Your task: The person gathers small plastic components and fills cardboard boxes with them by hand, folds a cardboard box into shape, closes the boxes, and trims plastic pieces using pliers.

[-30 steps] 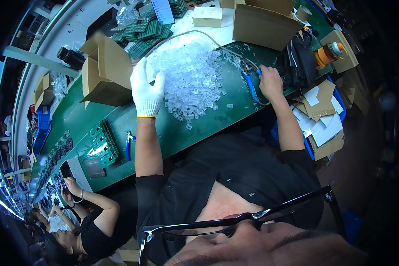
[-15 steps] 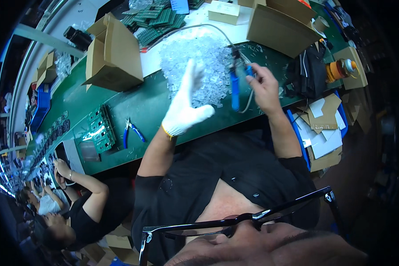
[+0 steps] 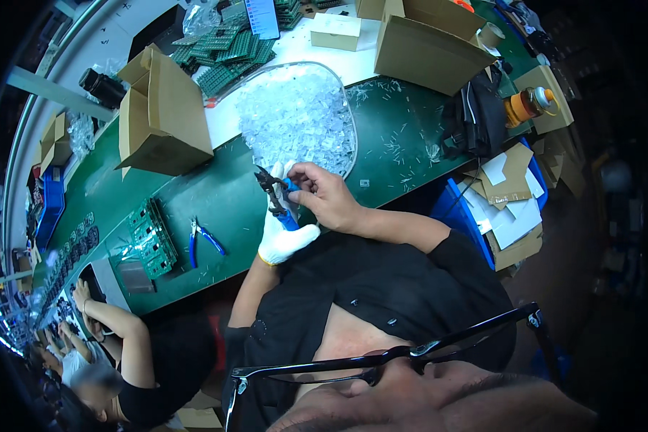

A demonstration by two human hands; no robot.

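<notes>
In front of the pile, my left hand wears a white knit glove, its thumb stretched out to the side. Blue-handled hand cutters with dark jaws lie across the gloved palm, jaws toward the far left. My bare right hand is closed with thumb and fingers on one blue handle. The other handle rests against the glove. Just beyond both hands spreads a heap of small clear plastic pieces, with a grey cable looping round its right side.
Blue-handled pliers lie left, beside stacked green circuit boards. Cardboard boxes flank the heap. At right are a black bag, an orange bottle and a blue bin of cardboard scraps. A co-worker's arm is at left.
My right hand has brought the cutters leftward and nearer, onto my gloved left hand. The left hand has drawn back from over the heap. The whole view has shifted slightly.
</notes>
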